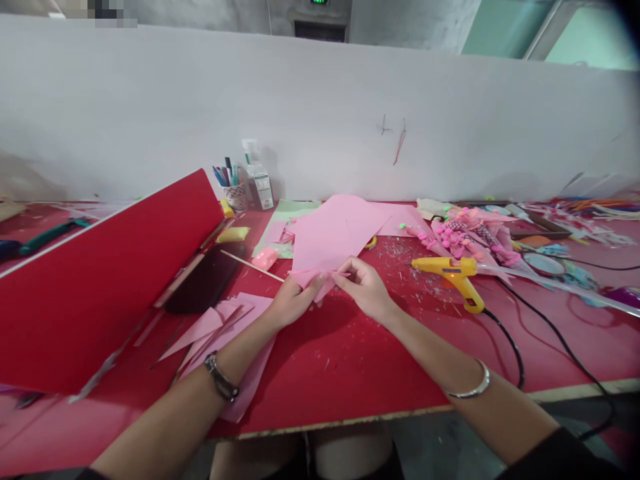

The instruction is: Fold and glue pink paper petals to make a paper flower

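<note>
Paper (327,285), pink and creased, sits at the clock's centre, pinched by the fingertips of both the left hand (295,300) and right hand (369,288). Folding or gathering its edge seems the step in hand; the next move probably calls for a steady pinch to keep the crease. One thin stick (253,265) points from the left hand toward ten o'clock, its grip unclear; a yellow glue gun (453,268) lies at three.

Grey wall (405,25) (mottled), white partition (320,107), table (345,373)—red
</note>
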A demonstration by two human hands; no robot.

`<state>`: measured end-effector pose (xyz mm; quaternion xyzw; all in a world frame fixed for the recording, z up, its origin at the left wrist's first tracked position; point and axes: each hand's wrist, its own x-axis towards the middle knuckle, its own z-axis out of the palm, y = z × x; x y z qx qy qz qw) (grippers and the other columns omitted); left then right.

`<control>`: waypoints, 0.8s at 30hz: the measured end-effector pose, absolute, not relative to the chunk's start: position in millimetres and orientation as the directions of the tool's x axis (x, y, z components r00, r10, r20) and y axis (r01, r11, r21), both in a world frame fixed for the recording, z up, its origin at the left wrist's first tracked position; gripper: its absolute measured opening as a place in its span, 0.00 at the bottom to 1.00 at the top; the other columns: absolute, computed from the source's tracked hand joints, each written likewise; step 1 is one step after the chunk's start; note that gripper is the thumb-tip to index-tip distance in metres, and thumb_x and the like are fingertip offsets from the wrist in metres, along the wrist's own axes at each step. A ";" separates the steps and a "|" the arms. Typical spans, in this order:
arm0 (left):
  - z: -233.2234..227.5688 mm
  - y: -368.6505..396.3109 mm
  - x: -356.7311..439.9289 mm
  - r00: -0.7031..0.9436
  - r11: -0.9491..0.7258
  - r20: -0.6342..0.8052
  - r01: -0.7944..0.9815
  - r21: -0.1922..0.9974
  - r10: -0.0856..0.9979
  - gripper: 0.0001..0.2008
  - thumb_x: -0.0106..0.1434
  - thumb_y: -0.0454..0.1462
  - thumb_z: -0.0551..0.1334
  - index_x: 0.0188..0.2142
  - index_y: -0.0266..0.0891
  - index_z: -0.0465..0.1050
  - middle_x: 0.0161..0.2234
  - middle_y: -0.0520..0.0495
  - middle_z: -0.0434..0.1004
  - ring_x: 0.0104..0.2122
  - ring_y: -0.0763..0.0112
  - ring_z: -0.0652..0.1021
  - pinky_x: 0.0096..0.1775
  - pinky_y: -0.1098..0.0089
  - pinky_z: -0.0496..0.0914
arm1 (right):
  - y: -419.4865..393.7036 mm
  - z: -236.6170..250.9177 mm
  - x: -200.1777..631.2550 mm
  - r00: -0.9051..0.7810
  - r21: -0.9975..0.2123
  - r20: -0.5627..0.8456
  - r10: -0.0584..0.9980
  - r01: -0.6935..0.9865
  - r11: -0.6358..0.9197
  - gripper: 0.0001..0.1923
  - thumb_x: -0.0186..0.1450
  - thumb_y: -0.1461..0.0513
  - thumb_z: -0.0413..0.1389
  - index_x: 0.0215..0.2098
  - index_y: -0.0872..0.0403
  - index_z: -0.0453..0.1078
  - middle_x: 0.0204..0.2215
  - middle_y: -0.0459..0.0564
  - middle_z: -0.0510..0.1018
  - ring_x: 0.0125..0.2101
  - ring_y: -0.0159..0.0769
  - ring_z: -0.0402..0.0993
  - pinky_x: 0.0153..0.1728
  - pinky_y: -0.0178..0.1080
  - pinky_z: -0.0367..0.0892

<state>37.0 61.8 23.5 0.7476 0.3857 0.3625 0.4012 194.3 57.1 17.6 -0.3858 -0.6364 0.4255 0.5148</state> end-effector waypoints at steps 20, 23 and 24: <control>20.1 73.7 35.5 0.254 -0.218 0.134 0.338 0.916 0.958 0.17 0.56 0.47 0.55 0.20 0.36 0.60 0.11 0.57 0.62 0.10 0.81 0.63 0.14 0.80 0.55 | 58.3 16.6 197.4 -0.276 -0.970 0.203 0.940 0.073 0.231 0.16 0.59 0.59 0.50 0.44 0.57 0.61 0.18 0.42 0.70 0.18 0.28 0.68 0.24 0.34 0.65; 21.6 72.9 32.9 0.286 -0.246 0.139 0.386 0.889 0.948 0.18 0.56 0.48 0.55 0.18 0.37 0.58 0.09 0.58 0.59 0.09 0.81 0.61 0.13 0.79 0.54 | 57.9 15.7 196.8 -0.345 -0.973 0.164 0.924 0.098 0.209 0.11 0.60 0.58 0.48 0.38 0.57 0.63 0.17 0.41 0.69 0.18 0.27 0.67 0.23 0.33 0.64; 21.7 72.9 31.9 0.312 -0.250 0.126 0.396 0.883 0.942 0.19 0.55 0.48 0.55 0.17 0.37 0.58 0.09 0.58 0.59 0.09 0.81 0.61 0.13 0.79 0.54 | 57.5 15.4 196.7 -0.354 -0.969 0.165 0.921 0.114 0.217 0.10 0.60 0.58 0.48 0.34 0.56 0.64 0.17 0.42 0.69 0.19 0.27 0.67 0.23 0.32 0.63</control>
